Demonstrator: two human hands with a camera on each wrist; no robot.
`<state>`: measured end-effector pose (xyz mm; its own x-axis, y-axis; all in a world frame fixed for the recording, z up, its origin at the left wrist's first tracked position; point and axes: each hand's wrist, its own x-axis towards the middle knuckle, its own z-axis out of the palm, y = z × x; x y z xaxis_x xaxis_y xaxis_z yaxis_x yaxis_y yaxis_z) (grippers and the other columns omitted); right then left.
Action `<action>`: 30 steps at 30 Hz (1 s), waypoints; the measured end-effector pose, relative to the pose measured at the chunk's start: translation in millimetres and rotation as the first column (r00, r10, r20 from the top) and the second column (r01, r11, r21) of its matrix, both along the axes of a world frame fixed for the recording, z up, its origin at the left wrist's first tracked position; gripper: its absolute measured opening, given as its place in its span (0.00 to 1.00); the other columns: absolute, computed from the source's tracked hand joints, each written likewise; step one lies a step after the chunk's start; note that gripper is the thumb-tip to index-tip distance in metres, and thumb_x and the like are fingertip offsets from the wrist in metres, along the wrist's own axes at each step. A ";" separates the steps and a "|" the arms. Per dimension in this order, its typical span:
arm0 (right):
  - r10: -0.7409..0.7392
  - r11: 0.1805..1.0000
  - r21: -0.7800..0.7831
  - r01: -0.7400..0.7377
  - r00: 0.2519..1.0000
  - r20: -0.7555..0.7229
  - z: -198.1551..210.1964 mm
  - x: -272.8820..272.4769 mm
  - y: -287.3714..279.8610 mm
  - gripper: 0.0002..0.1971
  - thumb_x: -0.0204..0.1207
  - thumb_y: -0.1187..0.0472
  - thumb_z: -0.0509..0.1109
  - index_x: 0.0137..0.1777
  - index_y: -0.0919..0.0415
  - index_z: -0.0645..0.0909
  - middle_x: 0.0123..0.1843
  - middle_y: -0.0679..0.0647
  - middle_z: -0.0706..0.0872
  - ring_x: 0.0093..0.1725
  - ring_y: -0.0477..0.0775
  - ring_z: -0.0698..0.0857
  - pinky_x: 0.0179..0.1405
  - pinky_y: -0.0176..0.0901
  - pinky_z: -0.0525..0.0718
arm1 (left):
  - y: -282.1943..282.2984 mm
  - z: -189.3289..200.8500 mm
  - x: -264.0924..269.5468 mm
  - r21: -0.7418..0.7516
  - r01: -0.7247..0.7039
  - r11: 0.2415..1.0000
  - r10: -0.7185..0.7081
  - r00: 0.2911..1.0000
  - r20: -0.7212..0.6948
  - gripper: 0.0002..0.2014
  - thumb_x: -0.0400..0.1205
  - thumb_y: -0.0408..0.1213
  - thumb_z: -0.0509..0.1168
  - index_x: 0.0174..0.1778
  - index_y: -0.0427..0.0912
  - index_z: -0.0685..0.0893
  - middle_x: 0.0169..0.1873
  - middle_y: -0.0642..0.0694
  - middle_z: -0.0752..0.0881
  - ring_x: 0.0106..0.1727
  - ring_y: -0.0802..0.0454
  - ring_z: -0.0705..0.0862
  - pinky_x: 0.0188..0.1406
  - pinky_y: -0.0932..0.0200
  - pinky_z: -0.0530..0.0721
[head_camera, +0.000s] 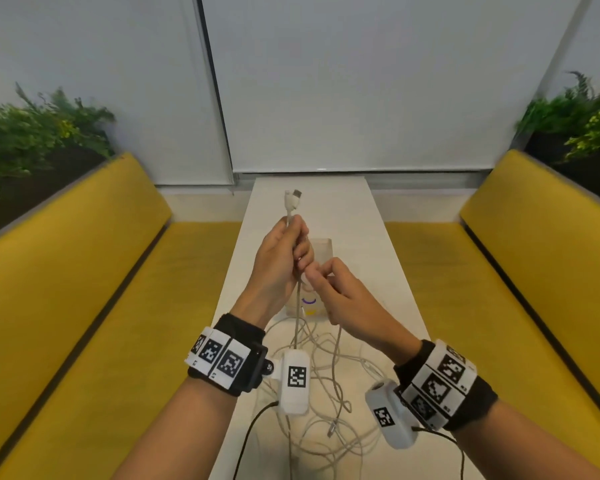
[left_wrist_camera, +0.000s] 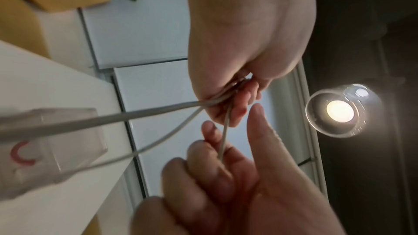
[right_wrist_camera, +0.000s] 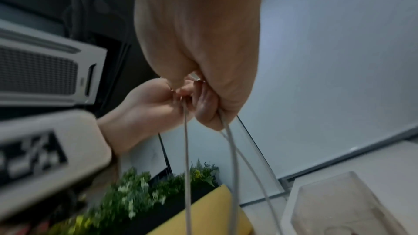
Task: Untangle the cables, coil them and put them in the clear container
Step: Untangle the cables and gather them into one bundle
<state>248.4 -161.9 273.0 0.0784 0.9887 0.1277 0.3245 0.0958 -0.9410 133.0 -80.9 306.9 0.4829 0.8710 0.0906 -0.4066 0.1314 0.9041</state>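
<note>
Above the middle of a narrow white table point(head_camera: 388, 258), a person's left hand point(head_camera: 278, 261) grips a white cable point(head_camera: 297, 317) below its two raised plugs point(head_camera: 292, 199), while the right hand point(head_camera: 340, 289) pinches a strand. The untangling seems barely begun: most cable lies knotted at the near edge, the clear container point(head_camera: 321, 251) just behind the hands. Next, likely, the strand must be drawn free.

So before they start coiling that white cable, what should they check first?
1. Left hand grips the cable below its two plugs: ok.
2. Right hand pinches a strand: ok.
3. Cable free of the tangle on the table: not ok, still runs into it.
4. Clear container upright, within reach: ok.
5. Container empty: cannot tell.
</note>
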 end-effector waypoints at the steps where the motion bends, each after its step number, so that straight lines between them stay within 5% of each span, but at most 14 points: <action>1: -0.004 0.999 0.032 0.002 0.999 0.054 -1.9 -1.0 -1.0 0.19 0.85 0.44 0.60 0.49 0.62 0.72 0.33 0.49 0.75 0.30 0.44 0.71 0.33 0.41 0.72 | 1.3 0.3 0.4 -0.058 -0.012 0.998 0.016 0.997 0.080 0.14 0.92 0.42 0.55 0.41 0.41 0.74 0.25 0.47 0.64 0.25 0.52 0.64 0.28 0.56 0.68; 4: 0.032 0.989 0.138 -0.060 0.980 0.198 -5.9 -4.6 -4.2 0.17 0.88 0.51 0.57 0.43 0.63 0.70 0.33 0.50 0.72 0.32 0.43 0.68 0.32 0.37 0.68 | 6.9 0.0 1.1 -0.160 -0.008 0.987 0.045 0.972 0.229 0.16 0.92 0.40 0.54 0.39 0.40 0.74 0.24 0.47 0.66 0.24 0.53 0.66 0.28 0.57 0.73; 11: -0.004 0.985 0.174 -0.005 0.999 0.051 -7.9 6.1 -4.6 0.19 0.87 0.58 0.59 0.35 0.67 0.67 0.30 0.53 0.69 0.32 0.50 0.67 0.33 0.48 0.66 | 10.1 -7.2 2.6 -0.269 0.076 0.960 0.027 0.932 0.361 0.15 0.91 0.38 0.55 0.40 0.39 0.78 0.26 0.48 0.65 0.24 0.54 0.65 0.24 0.60 0.71; 16: 0.052 0.991 0.116 -0.059 0.997 0.059 -25.3 -6.6 -3.2 0.18 0.88 0.55 0.58 0.41 0.67 0.69 0.33 0.54 0.71 0.32 0.48 0.69 0.33 0.50 0.69 | 5.7 -4.3 10.6 -0.271 -0.007 0.963 0.093 0.947 0.308 0.16 0.92 0.37 0.53 0.37 0.42 0.75 0.21 0.53 0.63 0.18 0.58 0.57 0.12 0.64 0.59; 23: 0.098 0.990 0.105 -0.092 0.994 -0.048 -31.6 -4.1 -8.8 0.18 0.89 0.55 0.55 0.38 0.62 0.70 0.30 0.48 0.70 0.28 0.44 0.67 0.28 0.40 0.68 | 6.3 -1.2 -3.2 -0.071 0.012 0.997 0.008 0.962 0.273 0.14 0.93 0.43 0.52 0.44 0.43 0.76 0.22 0.51 0.62 0.21 0.57 0.57 0.18 0.62 0.56; 30: 0.232 0.953 -0.148 -0.265 0.951 -0.206 -52.3 26.5 -26.2 0.26 0.87 0.44 0.51 0.35 0.63 0.74 0.27 0.51 0.70 0.26 0.47 0.66 0.26 0.38 0.65 | 13.8 29.4 -33.6 0.022 -0.257 0.966 0.249 0.950 0.188 0.17 0.92 0.48 0.53 0.40 0.44 0.75 0.23 0.52 0.61 0.22 0.58 0.57 0.15 0.64 0.55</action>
